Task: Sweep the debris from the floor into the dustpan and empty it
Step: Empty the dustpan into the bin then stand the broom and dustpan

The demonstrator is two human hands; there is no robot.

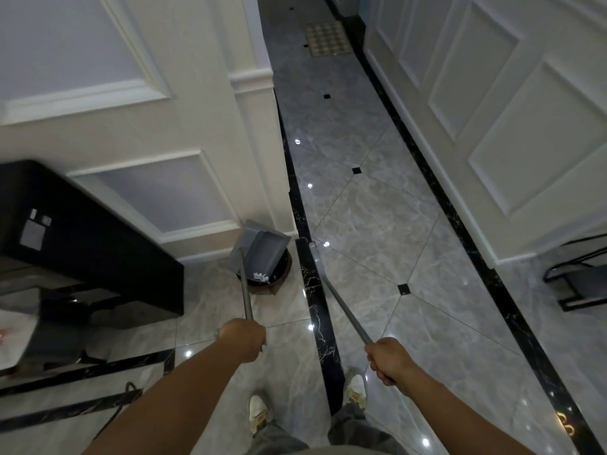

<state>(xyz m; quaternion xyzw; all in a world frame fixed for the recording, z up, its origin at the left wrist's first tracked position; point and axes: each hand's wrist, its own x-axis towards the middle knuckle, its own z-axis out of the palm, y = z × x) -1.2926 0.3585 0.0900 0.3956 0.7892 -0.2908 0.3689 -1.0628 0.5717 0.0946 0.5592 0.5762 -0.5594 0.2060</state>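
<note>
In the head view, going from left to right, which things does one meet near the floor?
Black cabinet → dustpan → broom → black metal rack.

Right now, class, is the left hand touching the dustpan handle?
Touching. The head view shows the left hand curled round the upper end of the dustpan handle, the pole running straight into its fist.

- Bin (285, 267) — mostly hidden beneath the tilted dustpan (266, 249); only its dark rim shows.
- White debris (261, 276) at the dustpan's lip: too small to identify.
- Broom (341, 303) — its head edge-on, bristles indiscernible.
- Black cabinet (82, 231) cut by the left edge, its lower part blurred.
- Wire stand (578, 280) cut by the right edge.
</note>
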